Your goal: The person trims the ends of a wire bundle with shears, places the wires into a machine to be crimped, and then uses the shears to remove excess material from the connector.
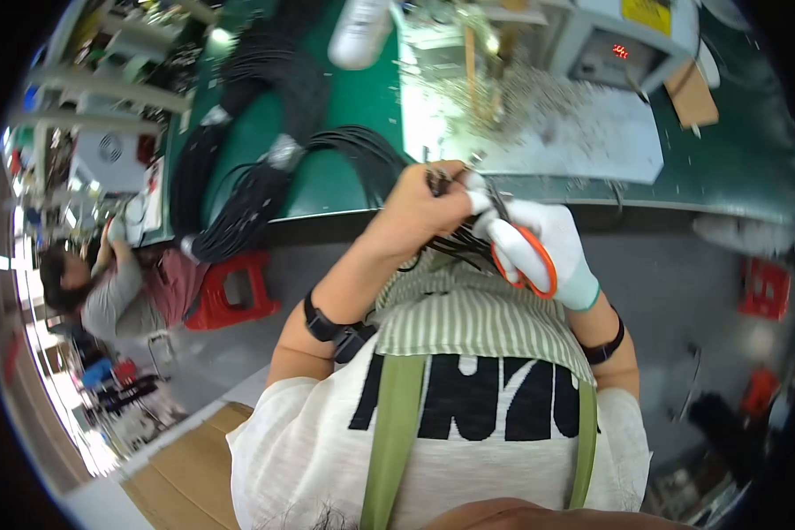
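My bare left hand [420,210] is closed around a bunch of thin black cables [455,247] just in front of my chest, at the edge of the green workbench [344,168]. My right hand [548,243], in a white glove, grips orange-handled scissors [526,256] whose blades point up toward the cable ends beside my left fingers. The blade tips are mostly hidden between the two hands. The cables trail down over my striped apron.
Large coils of black cable [256,132] lie on the left of the bench. A white mat littered with small cut bits [539,124] and a grey machine [627,44] sit at the back right. Another person [106,283] sits to the left near a red stool [234,291].
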A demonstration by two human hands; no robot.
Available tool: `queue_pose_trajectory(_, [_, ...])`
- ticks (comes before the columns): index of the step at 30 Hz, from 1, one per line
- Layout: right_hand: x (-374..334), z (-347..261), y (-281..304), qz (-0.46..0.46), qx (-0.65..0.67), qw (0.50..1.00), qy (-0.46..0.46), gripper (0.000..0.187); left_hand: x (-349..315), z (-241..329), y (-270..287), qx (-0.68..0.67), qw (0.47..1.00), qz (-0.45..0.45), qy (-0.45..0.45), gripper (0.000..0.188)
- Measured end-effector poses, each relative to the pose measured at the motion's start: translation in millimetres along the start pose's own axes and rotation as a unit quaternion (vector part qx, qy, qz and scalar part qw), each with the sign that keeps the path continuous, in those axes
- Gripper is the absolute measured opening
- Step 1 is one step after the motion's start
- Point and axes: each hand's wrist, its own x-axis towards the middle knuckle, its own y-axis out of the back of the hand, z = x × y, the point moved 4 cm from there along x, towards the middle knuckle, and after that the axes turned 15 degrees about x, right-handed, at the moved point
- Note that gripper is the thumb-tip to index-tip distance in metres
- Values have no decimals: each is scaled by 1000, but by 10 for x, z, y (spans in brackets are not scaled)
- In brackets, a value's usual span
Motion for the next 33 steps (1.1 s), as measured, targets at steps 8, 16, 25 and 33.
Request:
queue_pose_trajectory(8, [-688, 798, 1547, 176, 111, 974, -89, 24, 1384, -725, -1412, 33, 980, -156, 121, 6])
queue_pose_trajectory(16, [-1287, 1110, 2591, 373, -166, 913, 6, 24, 2364, -1173, -1950, 34, 959, -186, 211, 8])
queue_pose_trajectory(25, [-744, 1069, 3682, 338, 31, 939, -47, 24, 3263, -1120, -2467, -3, 949, -266, 169, 14])
queue_pose_trajectory(33, [-499, 1049, 3993, 293, 199, 927, -125, 23, 3508, -1029, -2561, 189, 956, -205, 93, 22])
